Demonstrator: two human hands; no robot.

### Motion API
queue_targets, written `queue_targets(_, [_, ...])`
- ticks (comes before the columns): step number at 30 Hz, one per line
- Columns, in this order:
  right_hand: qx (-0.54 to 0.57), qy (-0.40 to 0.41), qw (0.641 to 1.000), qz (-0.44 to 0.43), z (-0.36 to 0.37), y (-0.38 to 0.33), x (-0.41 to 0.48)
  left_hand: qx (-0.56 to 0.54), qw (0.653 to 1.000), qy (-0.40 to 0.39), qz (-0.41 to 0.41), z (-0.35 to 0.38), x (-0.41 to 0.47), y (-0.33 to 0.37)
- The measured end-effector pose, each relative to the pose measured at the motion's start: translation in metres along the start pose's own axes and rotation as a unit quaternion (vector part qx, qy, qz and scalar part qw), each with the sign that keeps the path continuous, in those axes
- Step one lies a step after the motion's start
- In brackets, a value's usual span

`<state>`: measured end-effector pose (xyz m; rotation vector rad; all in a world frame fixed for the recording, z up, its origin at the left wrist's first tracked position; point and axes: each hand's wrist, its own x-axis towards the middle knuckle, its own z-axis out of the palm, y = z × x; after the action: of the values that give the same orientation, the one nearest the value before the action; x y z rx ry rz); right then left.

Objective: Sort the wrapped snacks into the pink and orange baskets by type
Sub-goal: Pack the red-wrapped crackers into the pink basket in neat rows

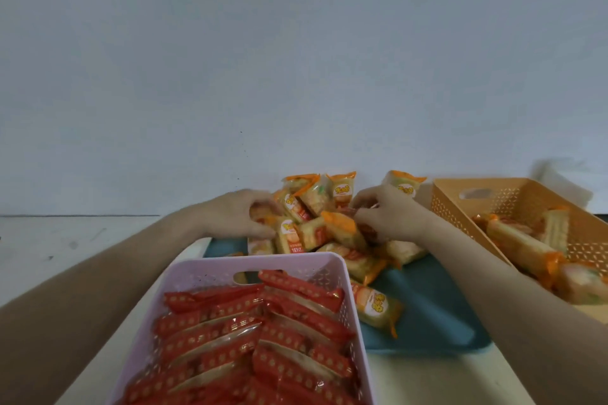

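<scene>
A pile of orange-and-yellow wrapped snacks (329, 223) lies on a teal tray (427, 306) against the wall. My left hand (240, 210) curls around a yellow-orange packet at the pile's left side. At the right side of the pile, my right hand (385, 210) pinches a red-wrapped snack. The pink basket (210, 270) in front of me is full of red-wrapped snacks (256, 339). Several yellow-orange snacks (526, 243) lie in the orange basket (460, 194) at the right. One yellow-orange snack (375, 306) rests alone on the tray beside the pink basket.
A pale wall rises right behind the pile. The white tabletop (65, 240) stretches out to the left. A blurred white object (559, 174) sits behind the orange basket.
</scene>
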<state>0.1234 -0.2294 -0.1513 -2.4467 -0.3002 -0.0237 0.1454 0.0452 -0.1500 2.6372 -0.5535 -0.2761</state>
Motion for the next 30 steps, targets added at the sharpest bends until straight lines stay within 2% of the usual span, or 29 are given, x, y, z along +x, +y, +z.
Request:
queue_targets(1, [0.011,-0.026,1.000,-0.007,0.000,-0.001,-0.002,-0.012,1.000,0.008,0.002,-0.004,0.003,0.000])
queue_targets(4, [0.055,-0.091,0.994,0.002,0.001,0.000,-0.008,0.028,0.998,-0.050,-0.002,-0.002,0.005,0.001])
queue_targets(6, [0.104,-0.107,0.989,0.005,-0.001,0.000,-0.010,0.070,0.997,0.011,0.006,0.002,0.006,-0.004])
queue_targets(7, [0.124,-0.106,0.987,0.006,-0.001,0.000,-0.012,0.045,0.998,0.052,0.003,0.003,0.005,-0.006])
queue_targets(8, [0.143,-0.097,0.985,0.011,0.001,-0.001,-0.012,-0.003,0.997,0.083,-0.009,0.003,0.004,-0.008])
queue_targets(10, [0.177,-0.072,0.981,0.021,0.006,-0.003,-0.013,-0.072,0.993,0.089,-0.027,0.005,0.000,-0.010])
queue_targets(13, [0.174,-0.056,0.983,0.006,0.014,-0.002,-0.013,-0.059,0.997,0.038,-0.032,0.008,-0.006,-0.013])
queue_targets(15, [0.115,-0.037,0.993,-0.021,0.015,-0.005,-0.016,-0.073,0.996,0.046,-0.039,0.005,-0.014,-0.017])
queue_targets(17, [0.037,0.045,0.996,-0.064,0.011,-0.010,-0.020,-0.112,0.990,0.064,-0.058,-0.002,-0.026,-0.019])
queue_targets(19, [0.030,0.140,0.986,-0.086,0.003,-0.022,-0.027,-0.121,0.983,0.129,-0.060,-0.010,-0.045,-0.017])
queue_targets(21, [0.155,0.176,0.968,-0.085,-0.009,-0.040,-0.039,-0.132,0.968,0.211,-0.033,-0.017,-0.067,-0.004])
queue_targets(22, [0.234,0.162,0.955,-0.082,-0.012,-0.056,-0.054,-0.148,0.957,0.250,-0.009,-0.021,-0.088,0.010])
queue_targets(23, [0.289,0.135,0.945,-0.071,-0.013,-0.067,-0.062,-0.171,0.948,0.269,0.019,-0.024,-0.101,0.024])
queue_targets(25, [0.310,0.087,0.945,-0.054,-0.012,-0.081,-0.073,-0.204,0.941,0.259,0.076,-0.024,-0.128,0.054])
queue_targets(27, [0.262,0.067,0.959,-0.081,-0.007,-0.094,-0.090,-0.131,0.963,0.206,0.117,-0.013,-0.154,0.083])
queue_targets(30, [0.104,0.062,0.980,-0.160,-0.002,-0.102,-0.103,0.090,0.976,0.144,0.136,0.013,-0.160,0.092])
